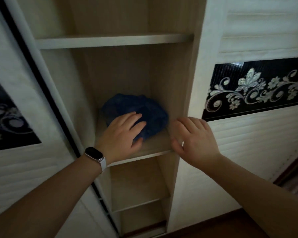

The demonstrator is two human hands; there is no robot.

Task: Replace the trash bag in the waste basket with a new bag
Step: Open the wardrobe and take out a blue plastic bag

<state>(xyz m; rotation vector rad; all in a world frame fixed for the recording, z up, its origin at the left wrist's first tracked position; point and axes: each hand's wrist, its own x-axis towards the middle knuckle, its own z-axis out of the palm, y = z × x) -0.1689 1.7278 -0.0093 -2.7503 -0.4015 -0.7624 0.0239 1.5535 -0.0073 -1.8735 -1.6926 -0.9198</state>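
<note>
A crumpled blue plastic bag (148,109) lies on a middle shelf (155,145) of an open wardrobe. My left hand (122,133), with a smartwatch on its wrist, rests on the bag's front left part, fingers spread over it and the thumb under its lower edge. My right hand (194,136) is just right of the bag at the shelf's front right corner, fingers apart and curled, touching the cabinet's side panel. No waste basket is in view.
The wardrobe has a shelf above (113,41) and lower shelves (138,203) below. A sliding door (29,100) with a black floral band stands at left, another patterned panel (255,90) at right. Dark wooden floor (230,225) shows bottom right.
</note>
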